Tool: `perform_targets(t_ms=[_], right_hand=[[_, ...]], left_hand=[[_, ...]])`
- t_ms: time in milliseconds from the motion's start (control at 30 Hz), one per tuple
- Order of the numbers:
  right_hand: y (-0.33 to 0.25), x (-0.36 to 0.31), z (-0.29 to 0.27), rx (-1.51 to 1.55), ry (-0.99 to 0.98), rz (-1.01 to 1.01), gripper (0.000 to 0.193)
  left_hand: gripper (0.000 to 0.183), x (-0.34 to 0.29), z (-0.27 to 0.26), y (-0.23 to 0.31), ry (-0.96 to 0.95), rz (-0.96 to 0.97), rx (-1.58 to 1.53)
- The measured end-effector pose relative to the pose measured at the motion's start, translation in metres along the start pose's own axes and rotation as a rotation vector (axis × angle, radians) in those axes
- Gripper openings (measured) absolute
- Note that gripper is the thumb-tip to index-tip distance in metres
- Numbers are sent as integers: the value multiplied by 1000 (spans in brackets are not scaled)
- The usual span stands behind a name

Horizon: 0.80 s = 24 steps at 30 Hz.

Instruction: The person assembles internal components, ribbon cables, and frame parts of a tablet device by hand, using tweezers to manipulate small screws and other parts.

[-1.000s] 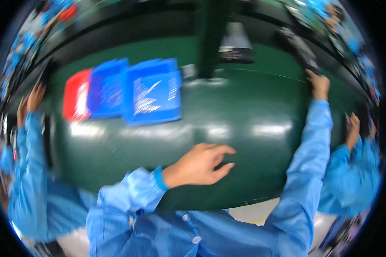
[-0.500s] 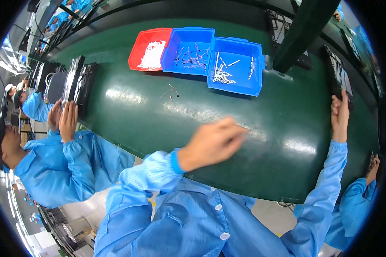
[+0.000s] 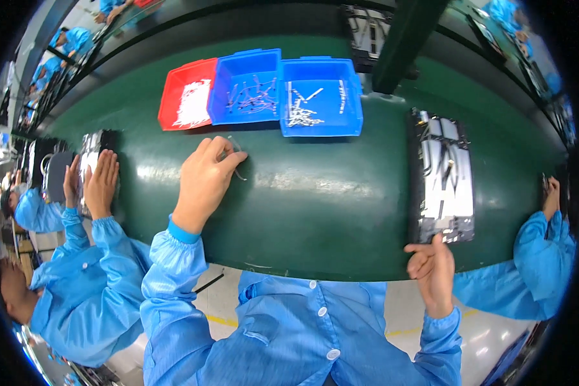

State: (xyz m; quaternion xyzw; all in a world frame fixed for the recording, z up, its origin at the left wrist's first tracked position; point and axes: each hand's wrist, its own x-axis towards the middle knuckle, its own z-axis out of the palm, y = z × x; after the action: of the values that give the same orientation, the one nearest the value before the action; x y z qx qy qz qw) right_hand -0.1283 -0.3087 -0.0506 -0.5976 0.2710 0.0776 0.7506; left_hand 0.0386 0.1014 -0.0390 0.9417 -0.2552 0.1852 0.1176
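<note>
My left hand [image 3: 202,177] is over the table, left of the middle, with thumb and forefinger pinched on a thin wire [image 3: 240,174]. One pale end curls out below the fingertips and another stretch shows above them; the rest is hidden by the hand. At the near right lies a long black device [image 3: 446,183] with silver-white panels and dark cables on its upper face. My right hand [image 3: 433,267] is at its near edge, a finger pointing up against it and the others loosely bent, holding nothing.
Beyond my left hand stand a red bin [image 3: 169,106] of white strips, a blue bin [image 3: 246,62] of thin wires, and another blue bin [image 3: 331,128] of small black-and-white pieces. A green post [image 3: 402,51] rises behind. Co-workers sit on both sides, one with hands on a device [image 3: 93,151].
My left hand has moved left from mid-table and pinched a wire that lay loose there. The device and my right hand have come inward from the far right. The view has shifted.
</note>
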Motion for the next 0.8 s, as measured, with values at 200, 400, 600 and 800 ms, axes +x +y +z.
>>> perform_targets(t_ms=[200,400,600,800], right_hand=[[11,-58,17,64,-258,357,53],[-51,-21,-12,-612,-336,-257,28],[-60,107,-16,-955,278,-678,47],[-67,94,38,-1065,68,-642,44]], left_hand=[[16,14,9,7,112,35,-195],[9,6,5,57,152,-371,-892],[11,4,38,129,-144,-548,-1547],[10,0,47,157,-163,-519,-1589]])
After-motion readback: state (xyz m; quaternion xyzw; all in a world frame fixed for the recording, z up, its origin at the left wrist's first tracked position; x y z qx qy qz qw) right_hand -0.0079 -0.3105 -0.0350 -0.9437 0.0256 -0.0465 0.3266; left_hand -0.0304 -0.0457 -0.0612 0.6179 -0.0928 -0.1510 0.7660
